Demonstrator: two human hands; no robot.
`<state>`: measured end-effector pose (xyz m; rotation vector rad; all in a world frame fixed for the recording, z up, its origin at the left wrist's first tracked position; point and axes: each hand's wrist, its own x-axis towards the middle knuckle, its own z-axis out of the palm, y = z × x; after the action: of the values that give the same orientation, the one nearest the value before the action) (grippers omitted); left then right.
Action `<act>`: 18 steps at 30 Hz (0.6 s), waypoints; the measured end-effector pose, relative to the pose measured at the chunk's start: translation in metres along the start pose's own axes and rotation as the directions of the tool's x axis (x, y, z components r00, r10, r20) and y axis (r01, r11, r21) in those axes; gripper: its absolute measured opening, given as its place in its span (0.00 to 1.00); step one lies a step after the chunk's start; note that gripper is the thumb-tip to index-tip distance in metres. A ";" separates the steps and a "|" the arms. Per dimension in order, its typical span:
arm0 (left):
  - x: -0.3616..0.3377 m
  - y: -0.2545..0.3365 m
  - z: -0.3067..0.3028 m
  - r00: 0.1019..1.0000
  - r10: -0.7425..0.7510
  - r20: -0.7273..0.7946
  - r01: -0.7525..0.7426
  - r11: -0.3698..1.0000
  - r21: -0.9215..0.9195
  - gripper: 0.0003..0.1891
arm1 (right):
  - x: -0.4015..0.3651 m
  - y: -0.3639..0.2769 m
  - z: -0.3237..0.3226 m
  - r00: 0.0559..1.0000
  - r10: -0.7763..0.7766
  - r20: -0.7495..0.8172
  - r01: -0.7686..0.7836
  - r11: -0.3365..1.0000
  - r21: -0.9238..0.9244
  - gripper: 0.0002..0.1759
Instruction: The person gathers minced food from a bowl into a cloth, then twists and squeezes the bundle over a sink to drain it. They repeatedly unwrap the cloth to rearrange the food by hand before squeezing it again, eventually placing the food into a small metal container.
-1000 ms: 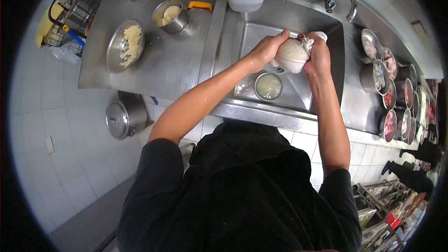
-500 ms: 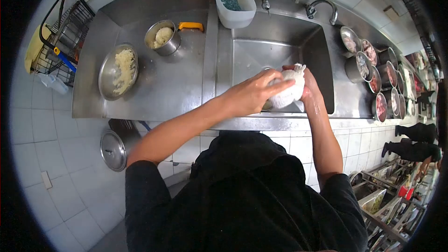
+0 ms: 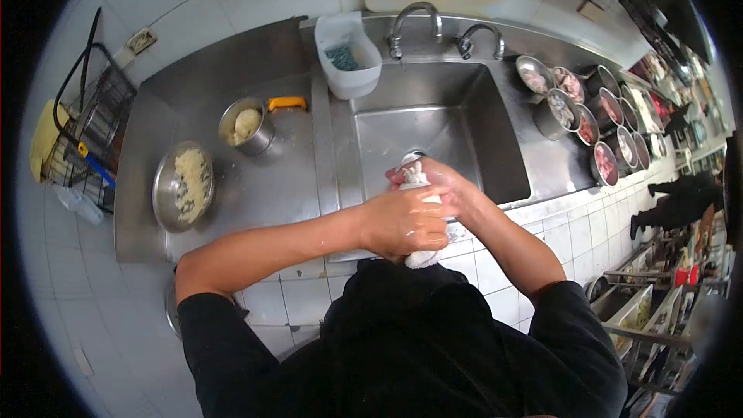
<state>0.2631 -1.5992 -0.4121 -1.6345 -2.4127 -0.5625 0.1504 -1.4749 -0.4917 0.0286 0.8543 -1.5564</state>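
Near the sink's front edge, my left hand (image 3: pixel 404 222) is closed around a wet white cloth bundle (image 3: pixel 422 258). My right hand (image 3: pixel 439 183) grips the bundle's gathered upper part from the other side. One end of the cloth shows above my fingers and the rest bulges out below them; what is inside it is hidden. Both hands look wet. Beyond them lies the steel sink (image 3: pixel 487 135). On the counter to the left, a steel bowl (image 3: pixel 160 200) has pale crumbly food spread in it. A small pot (image 3: pixel 259 139) with an orange handle holds a pale rounded lump.
A white plastic container (image 3: pixel 364 81) with green granules hangs at the sink's back left corner, beside two faucets (image 3: pixel 418 11). Several metal pots (image 3: pixel 551 120) of raw meat crowd the right counter. A person (image 3: pixel 685 201) in dark clothes stands far right.
My hands have brought the cloth bundle from over the sink toward my body and to the left. My left hand now wraps around it. The head view has tilted up.
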 end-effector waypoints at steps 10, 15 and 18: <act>0.033 -0.025 -0.053 0.535 -0.184 -0.825 0.138 0.982 -0.129 0.07 | -0.027 -0.058 0.051 0.853 -0.441 0.277 0.227 0.793 0.565 0.19; 0.060 -0.046 -0.067 -0.184 -0.522 -0.833 -0.263 0.843 -0.470 0.08 | -0.043 -0.088 0.115 0.481 -0.859 -0.172 0.875 0.458 0.159 0.11; 0.069 -0.059 -0.069 -0.278 -0.722 -0.633 -0.539 0.663 -0.520 0.05 | -0.053 -0.097 0.131 0.158 -0.967 -0.198 0.976 0.184 -0.120 0.05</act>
<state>0.1774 -1.5871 -0.3381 -0.1226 -0.6868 -2.1098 0.1368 -1.5062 -0.3235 -0.4371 1.1048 -2.9020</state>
